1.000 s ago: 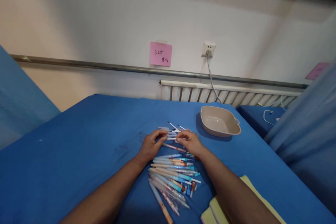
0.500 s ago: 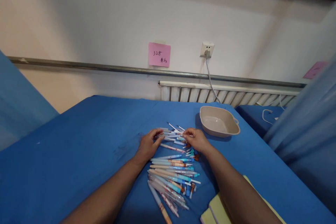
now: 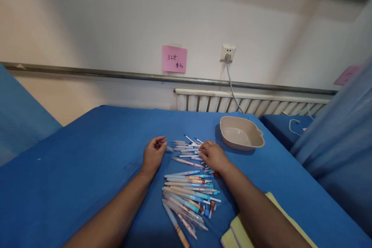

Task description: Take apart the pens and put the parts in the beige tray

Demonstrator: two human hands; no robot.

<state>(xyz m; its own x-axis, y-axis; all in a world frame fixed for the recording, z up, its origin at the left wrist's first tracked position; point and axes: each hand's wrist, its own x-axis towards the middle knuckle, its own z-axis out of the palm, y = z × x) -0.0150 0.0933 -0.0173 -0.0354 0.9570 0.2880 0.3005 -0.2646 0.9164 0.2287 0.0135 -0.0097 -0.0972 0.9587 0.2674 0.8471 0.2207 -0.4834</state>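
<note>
A pile of several pens (image 3: 188, 193) and loose caps lies on the blue table (image 3: 87, 170) between my forearms. My left hand (image 3: 153, 154) sits left of the pile's far end, fingers curled in a pinch on the barrel of a pale pen (image 3: 168, 148). My right hand (image 3: 213, 155) rests on the far pens (image 3: 186, 149), fingers bent down onto them; what it grips is hidden.
A beige shallow dish (image 3: 241, 137) stands on the table right of my right hand. Yellow pads (image 3: 247, 228) lie at the near right corner. Behind the table are a radiator (image 3: 250, 104), a wall socket (image 3: 227, 53) with a cable, and a pink note (image 3: 174, 59).
My left hand has pulled away to the left from my right hand, drawing a pale pen piece with it. My right hand has stayed on the far pens.
</note>
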